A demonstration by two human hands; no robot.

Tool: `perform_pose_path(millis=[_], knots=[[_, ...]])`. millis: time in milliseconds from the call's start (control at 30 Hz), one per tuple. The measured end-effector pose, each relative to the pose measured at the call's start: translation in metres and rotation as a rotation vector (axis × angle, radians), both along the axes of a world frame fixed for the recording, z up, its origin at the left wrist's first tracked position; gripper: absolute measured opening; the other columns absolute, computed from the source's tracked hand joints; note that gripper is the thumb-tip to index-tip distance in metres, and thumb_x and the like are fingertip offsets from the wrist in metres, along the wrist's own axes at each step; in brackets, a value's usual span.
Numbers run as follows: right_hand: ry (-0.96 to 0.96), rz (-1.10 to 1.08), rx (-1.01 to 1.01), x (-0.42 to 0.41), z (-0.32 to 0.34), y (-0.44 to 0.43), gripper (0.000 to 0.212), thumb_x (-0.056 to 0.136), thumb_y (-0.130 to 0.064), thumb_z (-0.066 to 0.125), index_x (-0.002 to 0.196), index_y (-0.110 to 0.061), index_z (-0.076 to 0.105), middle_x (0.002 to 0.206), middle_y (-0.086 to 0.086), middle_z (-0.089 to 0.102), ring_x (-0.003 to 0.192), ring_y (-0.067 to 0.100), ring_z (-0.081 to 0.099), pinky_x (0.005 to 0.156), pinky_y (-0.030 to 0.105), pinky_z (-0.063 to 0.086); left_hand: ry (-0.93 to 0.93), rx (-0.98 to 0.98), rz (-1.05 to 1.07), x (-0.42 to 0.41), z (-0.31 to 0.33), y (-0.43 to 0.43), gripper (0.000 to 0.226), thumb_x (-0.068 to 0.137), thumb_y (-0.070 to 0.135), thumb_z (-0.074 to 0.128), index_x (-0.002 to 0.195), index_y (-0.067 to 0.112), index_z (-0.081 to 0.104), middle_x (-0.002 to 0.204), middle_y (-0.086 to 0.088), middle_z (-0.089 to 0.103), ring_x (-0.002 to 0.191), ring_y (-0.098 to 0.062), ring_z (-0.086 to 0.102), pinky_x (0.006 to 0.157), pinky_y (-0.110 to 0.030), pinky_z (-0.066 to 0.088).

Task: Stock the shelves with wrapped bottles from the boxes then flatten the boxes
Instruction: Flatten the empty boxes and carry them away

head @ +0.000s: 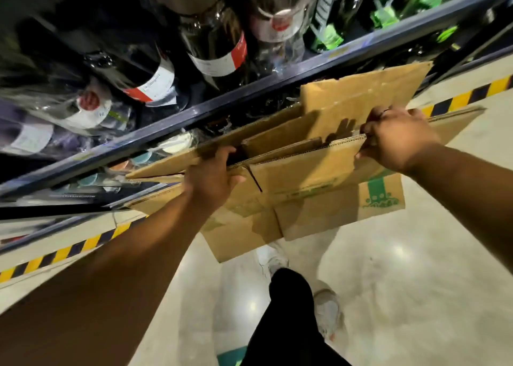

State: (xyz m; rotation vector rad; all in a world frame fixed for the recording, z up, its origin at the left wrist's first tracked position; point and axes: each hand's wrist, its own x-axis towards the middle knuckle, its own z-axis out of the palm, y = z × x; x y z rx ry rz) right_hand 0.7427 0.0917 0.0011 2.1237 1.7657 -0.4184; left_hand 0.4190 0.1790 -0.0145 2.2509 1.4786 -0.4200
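Both-handed: left hand (212, 175), right hand (394, 141) grip collapsed cardboard box (308, 171) edges.

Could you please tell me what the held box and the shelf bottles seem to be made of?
The box looks like matte brown corrugated cardboard: wavy fluting shows along its cut top edge. The bottles look like glossy dark glass, catching sharp highlights; some seem covered in clear wrap, though blur leaves that open.

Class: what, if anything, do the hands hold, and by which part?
Both hold the cardboard box by its upper edge: the left hand toward one end, the right hand at the other.
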Motion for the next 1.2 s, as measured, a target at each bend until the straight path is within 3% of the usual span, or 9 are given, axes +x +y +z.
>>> perform_pose_path(millis=[167, 367, 500, 633, 833, 933, 1000, 1067, 1200], knots=[[0.007, -0.009, 0.065, 0.005, -0.016, 0.034, 0.046, 0.081, -0.047, 0.073, 0.118, -0.021, 0.066, 0.140, 0.012, 0.036, 0.128, 0.036, 0.031, 0.098, 0.049, 0.037, -0.052, 0.025, 0.049, 0.002, -0.024, 0.020, 0.055, 0.092, 0.044, 0.065, 0.140, 0.019, 0.050, 0.131, -0.011, 0.061, 0.116, -0.030, 0.059, 0.097, -0.040, 0.046], [0.028, 0.026, 0.170, 0.013, -0.039, 0.058, 0.043, 0.078, -0.045, 0.075, 0.111, -0.019, 0.070, 0.149, 0.011, 0.029, 0.131, 0.042, 0.027, 0.098, 0.057, 0.036, -0.033, 0.230, 0.091, 0.009, -0.038, 0.044, 0.073, 0.080, 0.041, 0.079, 0.138, 0.007, 0.052, 0.137, -0.028, 0.044, 0.119, -0.047, 0.050, 0.097, -0.049, 0.043], [0.051, 0.024, 0.186, 0.021, -0.046, 0.078, 0.056, 0.075, -0.048, 0.077, 0.121, -0.016, 0.066, 0.152, 0.013, 0.027, 0.136, 0.041, 0.025, 0.103, 0.056, 0.032, 0.132, 0.208, 0.062, 0.013, -0.036, 0.059, 0.075, 0.092, 0.057, 0.056, 0.149, 0.011, 0.037, 0.146, -0.017, 0.033, 0.129, -0.035, 0.036, 0.110, -0.038, 0.029], [0.058, 0.025, 0.112, 0.029, -0.053, 0.088, 0.069, 0.077, -0.055, 0.072, 0.132, -0.018, 0.056, 0.157, 0.013, 0.028, 0.139, 0.039, 0.032, 0.108, 0.050, 0.029, 0.218, 0.199, 0.104, 0.018, -0.040, 0.061, 0.070, 0.090, 0.067, 0.051, 0.140, 0.019, 0.046, 0.137, -0.009, 0.050, 0.125, -0.033, 0.038, 0.102, -0.042, 0.032], [0.052, -0.024, 0.101, 0.028, -0.047, 0.089, 0.094, 0.071, -0.051, 0.079, 0.142, -0.012, 0.031, 0.137, 0.023, 0.045, 0.129, 0.042, 0.037, 0.108, 0.055, 0.029, 0.249, 0.199, 0.112, 0.019, -0.040, 0.054, 0.056, 0.087, 0.062, 0.062, 0.129, 0.026, 0.056, 0.135, -0.006, 0.055, 0.125, -0.033, 0.037, 0.096, -0.044, 0.030], [0.012, 0.034, 0.000, 0.030, -0.046, 0.091, 0.077, 0.074, -0.050, 0.077, 0.137, -0.020, 0.045, 0.133, 0.018, 0.049, 0.125, 0.040, 0.046, 0.107, 0.051, 0.034, 0.272, 0.125, 0.099, 0.017, -0.043, 0.055, 0.051, 0.088, 0.063, 0.060, 0.123, 0.026, 0.061, 0.131, -0.008, 0.058, 0.122, -0.033, 0.046, 0.096, -0.042, 0.040], [0.012, 0.050, -0.041, 0.029, -0.043, 0.092, 0.063, 0.074, -0.048, 0.076, 0.128, -0.023, 0.053, 0.122, 0.016, 0.060, 0.115, 0.037, 0.056, 0.099, 0.045, 0.040, 0.251, 0.063, 0.104, 0.015, -0.044, 0.056, 0.045, 0.090, 0.062, 0.058, 0.115, 0.025, 0.061, 0.117, -0.007, 0.065, 0.108, -0.031, 0.059, 0.084, -0.039, 0.051], [0.014, 0.050, -0.063, 0.027, -0.039, 0.089, 0.049, 0.078, -0.046, 0.074, 0.120, -0.025, 0.059, 0.109, 0.014, 0.068, 0.106, 0.034, 0.062, 0.092, 0.040, 0.040, 0.237, 0.030, 0.106, 0.013, -0.041, 0.053, 0.039, 0.093, 0.059, 0.055, 0.108, 0.023, 0.057, 0.104, -0.006, 0.067, 0.095, -0.030, 0.064, 0.073, -0.035, 0.047], [-0.019, 0.078, -0.068, 0.025, -0.033, 0.070, 0.029, 0.085, -0.044, 0.069, 0.110, -0.028, 0.069, 0.106, 0.009, 0.070, 0.104, 0.030, 0.063, 0.091, 0.038, 0.039, 0.149, 0.027, 0.152, 0.012, -0.032, 0.028, 0.028, 0.096, 0.050, 0.058, 0.101, 0.023, 0.056, 0.091, -0.004, 0.066, 0.081, -0.025, 0.058, 0.085, -0.040, 0.041]])
